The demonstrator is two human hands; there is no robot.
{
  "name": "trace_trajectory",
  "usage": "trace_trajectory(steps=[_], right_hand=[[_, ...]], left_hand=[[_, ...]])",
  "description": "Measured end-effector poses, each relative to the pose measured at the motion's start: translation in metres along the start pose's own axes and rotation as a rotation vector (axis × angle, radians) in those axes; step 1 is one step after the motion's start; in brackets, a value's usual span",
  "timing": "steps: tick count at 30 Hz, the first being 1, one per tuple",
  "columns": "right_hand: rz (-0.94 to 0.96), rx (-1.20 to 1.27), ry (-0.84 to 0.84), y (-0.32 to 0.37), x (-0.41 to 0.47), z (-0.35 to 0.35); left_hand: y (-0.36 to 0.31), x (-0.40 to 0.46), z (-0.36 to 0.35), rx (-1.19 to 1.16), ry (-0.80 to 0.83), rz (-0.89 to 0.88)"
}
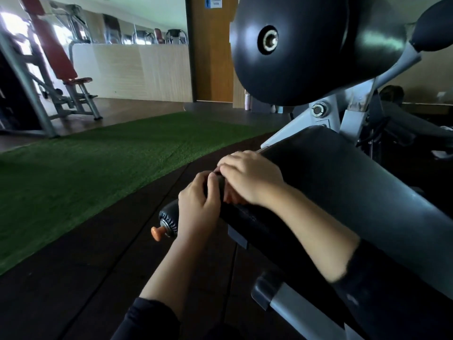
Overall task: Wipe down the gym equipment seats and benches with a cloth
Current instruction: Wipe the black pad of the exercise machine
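Between both hands, left hand [198, 204] and right hand [250, 177] together, curled around a dark cloth [218, 186], atop the black bench pad [343, 182]

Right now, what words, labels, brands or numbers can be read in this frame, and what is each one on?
Blue and white sign on the wooden door: a figure symbol and two lines of text, too blurred to read.
No readable text on the black pad, the machine frame or the red bench.

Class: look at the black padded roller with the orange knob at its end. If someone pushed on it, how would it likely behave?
The black padded roller probably gives slightly, since its cover puckers at the end cap. Being round, it may turn rather than slide. The left hand grips it, so it seems fixed to the frame.
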State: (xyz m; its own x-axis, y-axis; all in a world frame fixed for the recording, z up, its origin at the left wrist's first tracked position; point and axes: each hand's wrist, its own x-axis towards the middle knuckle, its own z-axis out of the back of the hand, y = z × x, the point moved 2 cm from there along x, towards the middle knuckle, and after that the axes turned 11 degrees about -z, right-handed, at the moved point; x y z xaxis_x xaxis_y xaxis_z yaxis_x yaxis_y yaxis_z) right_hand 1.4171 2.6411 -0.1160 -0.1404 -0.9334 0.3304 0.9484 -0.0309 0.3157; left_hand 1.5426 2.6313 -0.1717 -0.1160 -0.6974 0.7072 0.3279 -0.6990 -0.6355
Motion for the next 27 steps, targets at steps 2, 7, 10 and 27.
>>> trace_trajectory(steps=[2, 7, 10, 27], right_hand=[[0.115, 0.078, -0.155, 0.004, -0.032, 0.000], [0.120, 0.098, -0.030, -0.048, -0.055, 0.015], [-0.044, 0.116, 0.064, -0.063, -0.018, 0.015], [0.059, 0.073, 0.009, -0.030, -0.050, 0.015]], left_hand=[[0.006, -0.010, 0.000, -0.060, -0.004, 0.022], [0.004, -0.014, -0.001, -0.102, 0.045, 0.058], [0.005, -0.015, 0.000, -0.107, 0.062, 0.050], [0.008, -0.014, 0.000, -0.256, 0.033, 0.163]])
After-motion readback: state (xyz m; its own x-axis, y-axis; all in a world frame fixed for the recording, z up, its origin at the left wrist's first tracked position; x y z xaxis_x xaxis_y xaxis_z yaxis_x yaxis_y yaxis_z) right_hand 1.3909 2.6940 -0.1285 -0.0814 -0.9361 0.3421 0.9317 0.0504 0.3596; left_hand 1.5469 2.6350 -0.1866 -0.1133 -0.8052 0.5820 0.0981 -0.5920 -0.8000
